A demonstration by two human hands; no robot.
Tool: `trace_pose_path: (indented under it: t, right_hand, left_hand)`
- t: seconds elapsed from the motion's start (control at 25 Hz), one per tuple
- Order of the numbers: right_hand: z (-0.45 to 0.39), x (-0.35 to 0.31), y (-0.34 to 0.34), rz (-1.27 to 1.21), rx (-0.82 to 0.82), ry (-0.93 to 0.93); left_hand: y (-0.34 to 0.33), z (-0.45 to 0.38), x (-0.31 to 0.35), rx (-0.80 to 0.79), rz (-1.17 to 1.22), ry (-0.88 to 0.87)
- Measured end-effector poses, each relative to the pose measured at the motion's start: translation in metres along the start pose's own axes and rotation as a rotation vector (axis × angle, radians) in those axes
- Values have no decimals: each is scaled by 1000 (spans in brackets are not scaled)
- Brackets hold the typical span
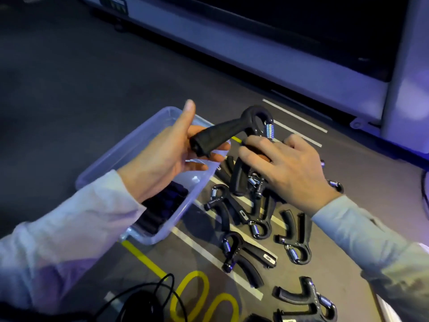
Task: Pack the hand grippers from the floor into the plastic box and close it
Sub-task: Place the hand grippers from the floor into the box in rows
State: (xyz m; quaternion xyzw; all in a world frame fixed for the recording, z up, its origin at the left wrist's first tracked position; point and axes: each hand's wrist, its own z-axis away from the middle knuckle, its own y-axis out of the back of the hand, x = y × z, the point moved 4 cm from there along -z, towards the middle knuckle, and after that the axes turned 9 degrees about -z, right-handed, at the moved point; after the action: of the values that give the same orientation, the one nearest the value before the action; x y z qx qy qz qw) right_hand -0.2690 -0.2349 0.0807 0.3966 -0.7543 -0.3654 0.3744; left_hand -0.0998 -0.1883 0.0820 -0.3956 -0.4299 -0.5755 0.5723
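left hand (169,154) grasps raised hand gripper (234,131) by one handle, over plastic box (130,147) | right hand (285,168) curls on its other handle | loose hand grippers (246,219) on floor (69,89) beside box's right wall

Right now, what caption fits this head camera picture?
Both hands hold one hand gripper above the plastic box; more lie on the floor.
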Motion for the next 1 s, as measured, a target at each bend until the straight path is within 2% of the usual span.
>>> trace_pose_path:
  t: [0.16, 0.24, 0.32, 0.4, 0.44, 0.52, 0.56, 0.64, 0.72, 0.76, 0.8, 0.84, 0.96, 1.0]
  right_hand:
    - [-39, -15, -5, -6, -18, 156]
    - [-54, -19, -12, -45, -1, 142]
    - [-68, -21, -19, -187, 54, -31]
    - [-77, -22, -30, -507, 51, -339]
    - [-81, -24, -39, -699, 0, -515]
    - [-90, -35, -62, -997, -228, -795]
    - [-95, -42, -71, -1102, -355, -859]
    - [-107, -56, -83, -1310, -527, -862]
    - [-118, -68, -93, -1411, -577, -811]
    - [-120, -69, -99, -1374, -558, -806]
    - [-121, -70, -105, -1294, -530, -804]
    - [-120, -70, -112, -1188, -512, -787]
    - [-113, -67, -123, -788, -564, -688]
    - [-109, -65, -124, -652, -602, -645]
  left_hand:
    - [31, 11, -7, 5, -10, -4]
    - [45, 13, -20, 48, 76, 5]
    - [59, 13, -36, 105, 192, 16]
    - [69, 12, -51, 156, 325, 27]
    - [74, 11, -58, 173, 385, 29]
    - [85, 10, -70, 199, 488, 28]
    - [89, 9, -75, 205, 550, 28]
    - [97, 8, -83, 207, 660, 22]
    - [104, 5, -91, 203, 710, 19]
    - [107, 2, -96, 196, 682, 36]
    - [110, -2, -100, 189, 574, 66]
    - [115, -6, -104, 195, 341, 96]
    - [131, -12, -120, 261, -823, 105]
    - [129, -12, -125, 221, -1110, 71]
